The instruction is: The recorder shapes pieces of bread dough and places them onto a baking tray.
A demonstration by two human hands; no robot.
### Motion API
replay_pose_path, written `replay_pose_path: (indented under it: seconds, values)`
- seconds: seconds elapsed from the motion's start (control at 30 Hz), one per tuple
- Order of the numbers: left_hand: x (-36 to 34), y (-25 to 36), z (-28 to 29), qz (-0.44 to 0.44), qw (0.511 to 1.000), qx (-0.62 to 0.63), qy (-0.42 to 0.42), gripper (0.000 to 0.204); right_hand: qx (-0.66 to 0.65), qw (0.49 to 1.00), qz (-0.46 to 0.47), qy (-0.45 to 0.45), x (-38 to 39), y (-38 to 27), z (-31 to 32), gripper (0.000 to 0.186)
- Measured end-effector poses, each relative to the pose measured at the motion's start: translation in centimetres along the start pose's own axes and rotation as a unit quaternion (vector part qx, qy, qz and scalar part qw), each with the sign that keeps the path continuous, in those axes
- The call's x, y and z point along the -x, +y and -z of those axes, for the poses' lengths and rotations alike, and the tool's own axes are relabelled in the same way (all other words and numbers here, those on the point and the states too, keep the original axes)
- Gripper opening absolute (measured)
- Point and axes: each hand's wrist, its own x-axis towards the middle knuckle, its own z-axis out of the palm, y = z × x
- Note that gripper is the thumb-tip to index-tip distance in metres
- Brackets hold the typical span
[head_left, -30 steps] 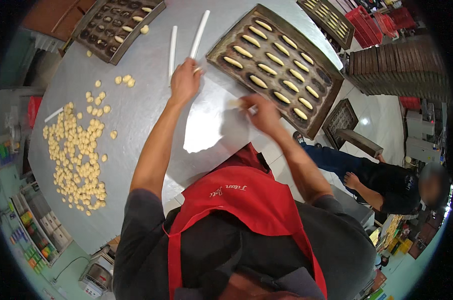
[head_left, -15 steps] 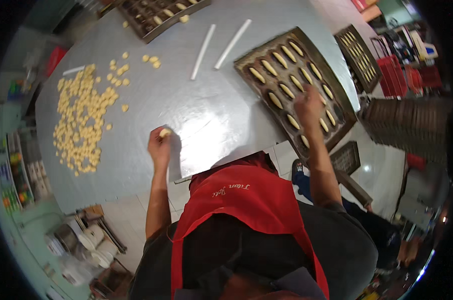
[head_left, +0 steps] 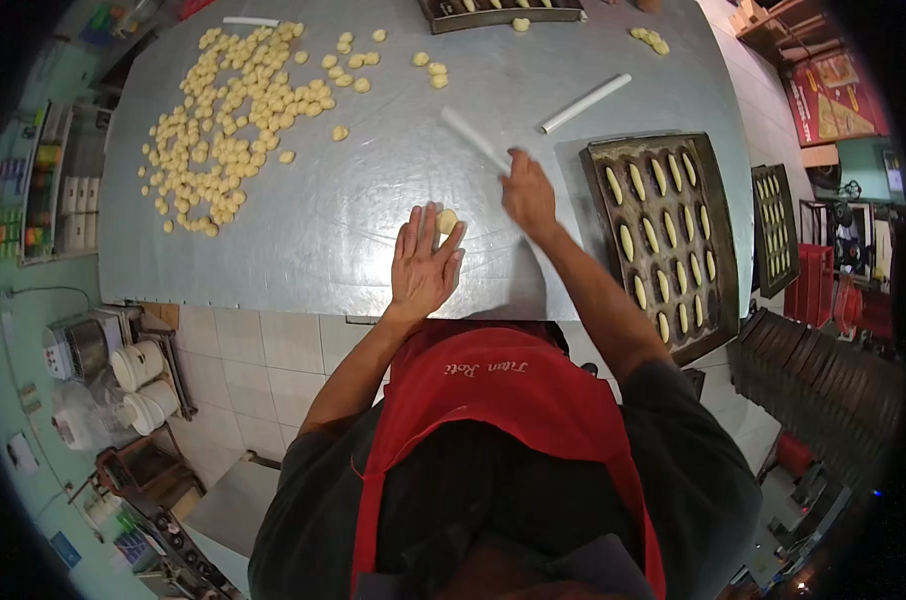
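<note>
My left hand (head_left: 426, 268) lies on the metal table with its fingers stretched out. A flattened, pale yellow dough ball (head_left: 447, 221) rests on the table between its index finger and thumb. My right hand (head_left: 529, 195) is closed on the near end of a thin white rolling stick (head_left: 473, 138), which is smeared by motion and points away to the left. Another white stick (head_left: 586, 104) lies beyond it to the right. Many dough balls (head_left: 263, 97) are spread at the far left. On the right, a dark baking tray (head_left: 727, 265) bears rows of slim dough pieces (head_left: 670, 226) in its hollows.
Part of a second tray (head_left: 508, 17) shows at the table's far edge. A few dough balls (head_left: 650, 40) lie at the far right, near a short white stick's counterpart (head_left: 251, 21) at far left. Stacked trays (head_left: 808, 390) stand right of the table, beside red crates (head_left: 810, 285).
My right hand has left the tray and taken hold of a white stick. My left hand has opened and set its dough ball on the table. The view has shifted.
</note>
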Motion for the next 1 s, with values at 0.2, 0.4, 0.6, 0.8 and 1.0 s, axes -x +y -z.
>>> replay_pose_path:
  seconds: [0.2,0.4,0.6,0.8,1.0]
  values:
    - [-4.0,-6.0,-1.9,0.089,0.995,-0.038,0.014,0.075,-0.085,0.959,0.259,-0.071,5.1,-2.9,0.0,0.047]
    - [-7.5,-7.8,-1.0,0.057,0.993,-0.078,0.075,0.070,-0.079,0.981,0.169,-0.052,2.9,-4.3,-1.0,0.043]
    - [0.4,-3.2,-1.0,0.001,1.000,-0.023,-0.013,0.068,-0.093,0.954,0.066,-0.276,6.9,-1.8,0.9,0.035]
    - [-2.6,-1.6,-2.5,0.026,0.996,0.067,0.059,0.062,0.042,0.981,0.140,-0.127,4.5,-4.0,-0.7,0.047]
    - [3.6,-0.6,-3.0,-0.023,0.999,0.029,-0.001,0.054,0.048,0.941,0.313,-0.121,9.9,-3.3,0.8,0.049]
